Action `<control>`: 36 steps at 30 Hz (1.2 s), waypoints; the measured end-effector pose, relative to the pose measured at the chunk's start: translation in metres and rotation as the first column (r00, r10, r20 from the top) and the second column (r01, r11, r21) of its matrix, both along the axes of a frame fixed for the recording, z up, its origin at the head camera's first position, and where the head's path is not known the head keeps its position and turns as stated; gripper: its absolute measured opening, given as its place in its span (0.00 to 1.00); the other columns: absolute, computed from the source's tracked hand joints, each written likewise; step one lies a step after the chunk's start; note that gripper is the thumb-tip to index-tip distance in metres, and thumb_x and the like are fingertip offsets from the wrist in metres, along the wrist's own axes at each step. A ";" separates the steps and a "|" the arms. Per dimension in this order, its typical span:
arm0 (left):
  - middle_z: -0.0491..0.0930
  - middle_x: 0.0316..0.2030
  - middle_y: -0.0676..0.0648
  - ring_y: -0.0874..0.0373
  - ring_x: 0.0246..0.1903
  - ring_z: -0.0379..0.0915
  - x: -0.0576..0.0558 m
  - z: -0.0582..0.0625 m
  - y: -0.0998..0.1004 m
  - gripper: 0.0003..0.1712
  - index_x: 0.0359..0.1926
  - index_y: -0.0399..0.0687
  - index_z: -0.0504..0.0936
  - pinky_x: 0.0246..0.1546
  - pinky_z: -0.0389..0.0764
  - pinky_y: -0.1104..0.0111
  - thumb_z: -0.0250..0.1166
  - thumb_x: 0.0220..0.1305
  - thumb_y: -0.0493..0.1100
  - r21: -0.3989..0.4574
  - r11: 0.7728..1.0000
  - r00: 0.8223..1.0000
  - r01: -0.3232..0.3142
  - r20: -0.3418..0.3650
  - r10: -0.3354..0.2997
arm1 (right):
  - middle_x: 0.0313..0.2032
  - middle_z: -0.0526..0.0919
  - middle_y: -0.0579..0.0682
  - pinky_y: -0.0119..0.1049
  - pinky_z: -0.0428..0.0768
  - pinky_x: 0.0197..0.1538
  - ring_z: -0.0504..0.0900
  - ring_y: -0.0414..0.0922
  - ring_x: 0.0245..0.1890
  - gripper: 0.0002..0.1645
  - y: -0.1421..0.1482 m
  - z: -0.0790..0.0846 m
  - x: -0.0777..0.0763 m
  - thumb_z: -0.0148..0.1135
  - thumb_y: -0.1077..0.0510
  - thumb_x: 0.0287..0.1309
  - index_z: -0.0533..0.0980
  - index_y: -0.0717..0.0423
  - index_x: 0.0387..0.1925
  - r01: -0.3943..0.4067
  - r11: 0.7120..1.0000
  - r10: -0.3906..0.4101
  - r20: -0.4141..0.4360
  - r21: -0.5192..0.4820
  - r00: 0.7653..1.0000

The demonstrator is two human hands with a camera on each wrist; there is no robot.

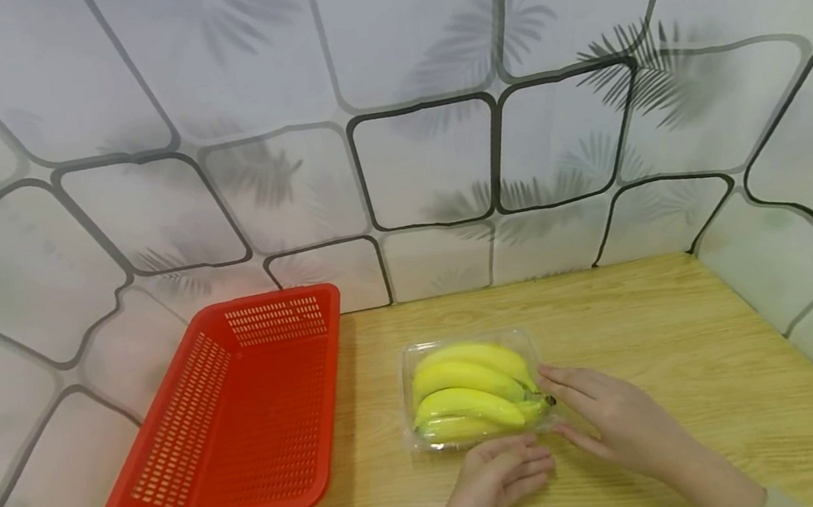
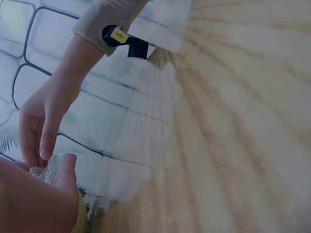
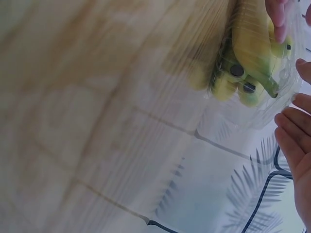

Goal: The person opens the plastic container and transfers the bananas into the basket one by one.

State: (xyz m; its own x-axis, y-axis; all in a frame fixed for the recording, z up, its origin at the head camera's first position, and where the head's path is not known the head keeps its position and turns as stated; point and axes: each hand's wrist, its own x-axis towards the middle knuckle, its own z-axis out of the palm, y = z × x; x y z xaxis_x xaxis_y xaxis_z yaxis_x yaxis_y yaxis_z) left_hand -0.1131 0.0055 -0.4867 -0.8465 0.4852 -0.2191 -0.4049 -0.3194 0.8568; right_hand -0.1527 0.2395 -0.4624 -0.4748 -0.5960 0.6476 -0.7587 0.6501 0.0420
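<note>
A clear plastic container [image 1: 406,370] of yellow bananas [image 1: 467,385] sits on the wooden table, with dark stem ends toward the right. My left hand [image 1: 489,482] is at its near side, fingers loosely bent close to the front edge. At the right end is my right hand [image 1: 616,413], its fairly straight fingers touching the side and its thumb by the near corner. In the left wrist view, the right hand [image 2: 48,109] reaches down to the clear plastic [image 2: 46,170] beside the left hand [image 2: 36,199]. The right wrist view shows the banana tips [image 3: 248,87] through the plastic.
A red slotted basket [image 1: 265,403] stands left of the container, bare inside. Patterned wall covering [image 1: 426,163] rises behind the table [image 1: 608,306] and along both sides. A small black device [image 2: 138,47] is strapped to the right wrist.
</note>
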 end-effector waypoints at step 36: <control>0.78 0.64 0.27 0.42 0.65 0.80 -0.005 0.000 0.007 0.30 0.68 0.18 0.69 0.63 0.84 0.63 0.57 0.79 0.42 0.078 0.995 0.997 0.054 0.056 -0.059 | 0.58 0.88 0.58 0.42 0.89 0.47 0.91 0.49 0.46 0.38 -0.001 -0.005 0.001 0.39 0.37 0.84 0.84 0.61 0.58 -0.053 0.999 0.053 -0.069 -0.009 0.996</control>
State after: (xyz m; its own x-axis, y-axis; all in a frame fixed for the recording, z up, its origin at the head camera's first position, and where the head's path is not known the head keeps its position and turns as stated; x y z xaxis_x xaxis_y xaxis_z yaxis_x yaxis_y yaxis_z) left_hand -0.1176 0.0123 -0.4865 -0.8042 0.5491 -0.2275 -0.4725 -0.3586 0.8051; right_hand -0.1516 0.2384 -0.4671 -0.3972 -0.6119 0.6839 -0.7877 0.6097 0.0880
